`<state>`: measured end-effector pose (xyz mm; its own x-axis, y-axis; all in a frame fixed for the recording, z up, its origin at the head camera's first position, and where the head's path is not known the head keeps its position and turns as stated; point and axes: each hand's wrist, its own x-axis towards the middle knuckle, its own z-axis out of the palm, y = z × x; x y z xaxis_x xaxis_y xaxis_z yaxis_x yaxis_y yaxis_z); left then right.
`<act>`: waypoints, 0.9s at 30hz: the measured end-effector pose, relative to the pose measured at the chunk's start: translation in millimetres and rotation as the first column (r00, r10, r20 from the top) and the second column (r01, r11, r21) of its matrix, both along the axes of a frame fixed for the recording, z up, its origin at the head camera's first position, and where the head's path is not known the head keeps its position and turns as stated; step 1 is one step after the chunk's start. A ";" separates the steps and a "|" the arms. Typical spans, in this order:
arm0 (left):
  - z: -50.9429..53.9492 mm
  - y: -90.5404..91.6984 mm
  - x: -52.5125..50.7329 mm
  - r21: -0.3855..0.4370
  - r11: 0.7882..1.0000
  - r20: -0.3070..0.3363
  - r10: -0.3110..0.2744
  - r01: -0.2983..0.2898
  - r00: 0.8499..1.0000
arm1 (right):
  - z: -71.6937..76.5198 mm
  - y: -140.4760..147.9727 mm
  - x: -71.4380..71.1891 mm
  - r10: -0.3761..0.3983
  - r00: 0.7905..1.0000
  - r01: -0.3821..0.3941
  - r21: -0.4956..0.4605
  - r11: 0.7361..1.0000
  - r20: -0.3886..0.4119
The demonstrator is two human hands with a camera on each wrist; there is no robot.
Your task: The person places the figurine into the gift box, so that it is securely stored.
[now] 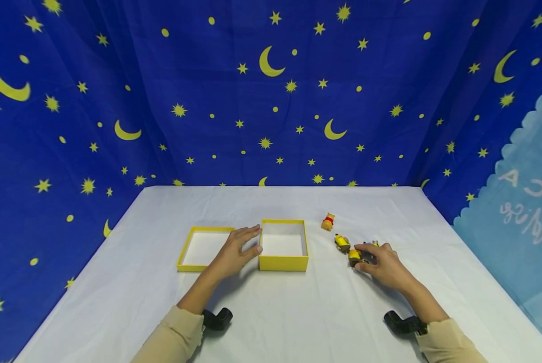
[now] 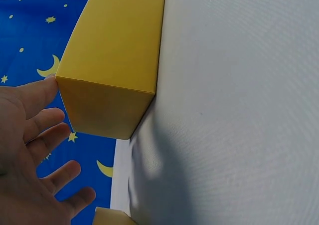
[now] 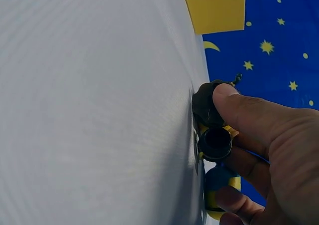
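A yellow box with a white inside [image 1: 283,263] stands mid-table, its top uncovered. My left hand [image 1: 236,252] is at its left side, fingers spread, thumb touching the edge in the left wrist view, where the box [image 2: 112,40] shows its outer walls. On the right, my right hand [image 1: 386,265] pinches a small yellow and dark figure [image 1: 354,257] lying on the cloth; the right wrist view shows the thumb on its dark part [image 3: 207,105]. Another yellow figure [image 1: 342,243] lies just behind it. More small pieces [image 3: 223,177] are partly hidden by the fingers.
A shallow yellow-rimmed lid [image 1: 183,252] lies left of the box, behind my left hand. An orange figure with a red band [image 1: 328,222] sits to the box's back right. White cloth [image 1: 298,317] covers the table; a blue curtain [image 1: 225,75] hangs behind.
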<state>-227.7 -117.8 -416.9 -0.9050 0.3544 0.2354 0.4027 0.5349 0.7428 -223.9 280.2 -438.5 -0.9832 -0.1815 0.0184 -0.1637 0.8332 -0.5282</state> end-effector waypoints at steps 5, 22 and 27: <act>1.2 -0.2 0.0 -0.010 1.000 -0.015 -0.015 0.015 1.000 | -0.4 -0.1 0.3 -0.007 1.000 0.007 -0.004 1.000 0.005; 1.5 -0.7 -0.3 -0.032 0.999 -0.012 -0.025 0.024 1.000 | -4.2 2.9 1.3 0.005 0.999 -0.005 -0.028 1.000 -0.032; 2.4 -1.0 -0.1 -0.036 0.999 -0.014 -0.038 0.037 0.999 | -2.5 2.6 2.3 -0.003 1.000 0.002 -0.036 0.999 -0.021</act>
